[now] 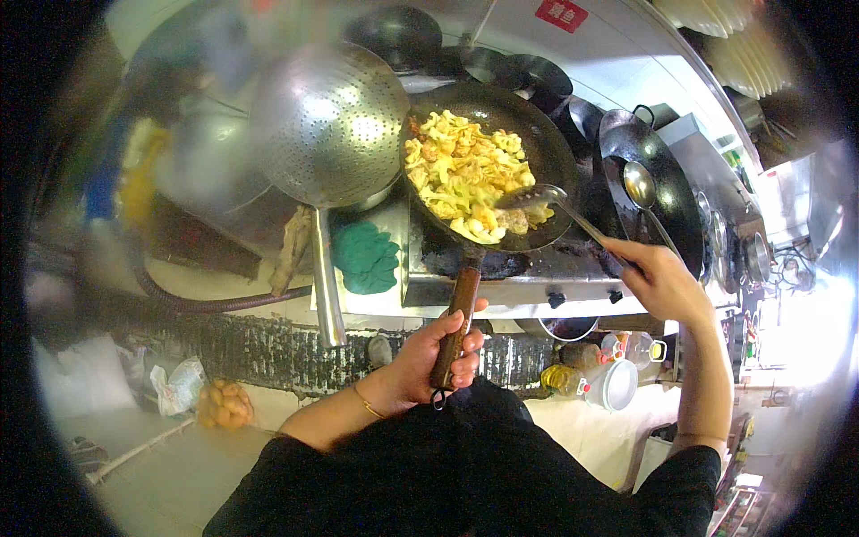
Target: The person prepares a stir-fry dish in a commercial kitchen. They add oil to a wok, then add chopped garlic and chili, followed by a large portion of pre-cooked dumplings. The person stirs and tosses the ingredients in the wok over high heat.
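My left hand (436, 352) grips the brown wooden handle (463, 295) of a dark wok (550, 148). Yellowish cauliflower pieces (463, 168), mixed with some browned bits, lie in the wok's near left part. In my right hand (661, 282) is the shaft of a metal ladle (530, 197). Its bowl dips into the right edge of the cauliflower. The ladle's handle end is hidden in my fist. Left of the wok sits a large perforated metal strainer (329, 127), its tubular handle (329, 288) pointing towards me.
A green cloth (366, 258) lies beside the strainer's handle. To the right, a second wok (654, 174) holds another ladle (639, 184). Several dark pans line the back. Stove knobs (556, 299) face me. Oil bottles (564, 380) and a bucket (619, 384) stand below.
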Action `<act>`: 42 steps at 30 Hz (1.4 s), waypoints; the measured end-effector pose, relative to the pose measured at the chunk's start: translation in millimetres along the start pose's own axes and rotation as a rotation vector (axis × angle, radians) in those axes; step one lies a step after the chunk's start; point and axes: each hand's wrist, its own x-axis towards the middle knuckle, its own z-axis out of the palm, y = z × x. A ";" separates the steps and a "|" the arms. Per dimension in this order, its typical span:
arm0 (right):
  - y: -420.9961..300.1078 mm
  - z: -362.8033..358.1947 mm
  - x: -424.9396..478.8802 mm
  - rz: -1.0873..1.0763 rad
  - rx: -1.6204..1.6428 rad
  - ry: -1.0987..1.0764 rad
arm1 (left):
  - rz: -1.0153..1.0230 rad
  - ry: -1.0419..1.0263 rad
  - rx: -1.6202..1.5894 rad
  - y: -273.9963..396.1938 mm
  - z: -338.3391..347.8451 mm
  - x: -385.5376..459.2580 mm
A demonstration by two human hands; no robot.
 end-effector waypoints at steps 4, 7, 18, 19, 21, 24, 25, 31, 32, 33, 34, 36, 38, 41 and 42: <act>34.3 39.2 54.8 -0.116 0.142 0.120 | -0.039 0.029 0.030 -0.8 -0.1 5.1; 47.2 33.5 79.6 0.027 0.575 0.127 | -0.017 0.057 0.031 -0.8 -1.6 0.4; 48.3 72.4 120.2 -0.612 -0.104 0.209 | 0.024 0.023 -0.001 -5.4 -3.7 -1.1; 41.2 51.4 99.2 -0.583 -0.295 0.129 | 0.034 0.021 -0.007 -7.6 -4.8 -0.7; 48.9 29.2 69.8 -0.501 -0.424 0.099 | 0.038 0.019 0.002 -8.1 -2.5 1.2; 67.2 0.4 35.0 -0.330 -0.404 0.098 | 0.023 0.038 0.016 -6.8 -1.3 2.7; 71.4 -11.5 25.8 -0.295 -0.335 0.117 | 0.019 0.024 0.006 -6.6 -2.7 2.9; 52.8 -59.7 -11.3 -0.173 -0.152 0.016 | -0.002 -0.038 -0.037 -5.6 -9.3 0.5; 56.2 -53.1 -2.6 -0.214 -0.171 -0.039 | 0.005 -0.027 -0.029 -5.8 -8.4 0.0; 61.8 -43.7 7.0 -0.255 -0.182 -0.093 | 0.009 -0.008 -0.018 -6.4 -5.8 -0.1; 63.1 -29.1 20.2 -0.178 -0.183 -0.126 | 0.012 0.004 -0.010 -7.3 -5.4 0.3; 92.1 13.3 41.2 -0.294 -0.044 0.065 | -0.022 0.000 -0.010 -4.9 -5.7 4.1; 100.2 25.7 50.8 -0.262 0.173 0.117 | -0.015 0.016 -0.003 -4.6 -5.8 4.3; 76.2 16.8 54.0 0.077 0.597 -0.018 | 0.022 0.054 0.017 -9.2 -0.9 -0.4; 72.6 17.3 57.6 0.148 0.736 0.020 | 0.026 0.060 0.016 -10.0 0.8 0.0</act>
